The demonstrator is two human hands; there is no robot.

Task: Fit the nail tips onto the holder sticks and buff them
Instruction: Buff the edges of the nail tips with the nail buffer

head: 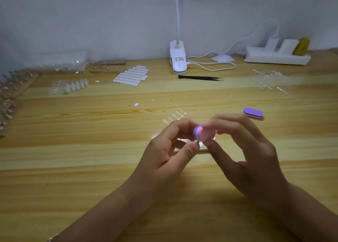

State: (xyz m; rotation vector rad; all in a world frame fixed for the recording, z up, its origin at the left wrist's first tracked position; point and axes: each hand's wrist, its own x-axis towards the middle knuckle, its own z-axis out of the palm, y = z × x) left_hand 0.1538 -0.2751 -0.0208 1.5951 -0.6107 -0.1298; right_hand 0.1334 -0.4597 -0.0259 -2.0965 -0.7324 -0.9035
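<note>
The left hand [165,151] and right hand [251,150] are bare; a thin silvery bracelet [51,238] circles the left wrist.

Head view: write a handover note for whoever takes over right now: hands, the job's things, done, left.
Left hand pinches a holder stick, its top end against the buffer block.
Right hand grips that pink-and-purple buffer block.
A spare purple buffer lies on the table to the right; loose nail tips lie just beyond the hands.
Done: racks of sticks stand at far left, too blurred to judge.
Left: finish this buff, then probably fit and buff the loose nail tips.
</note>
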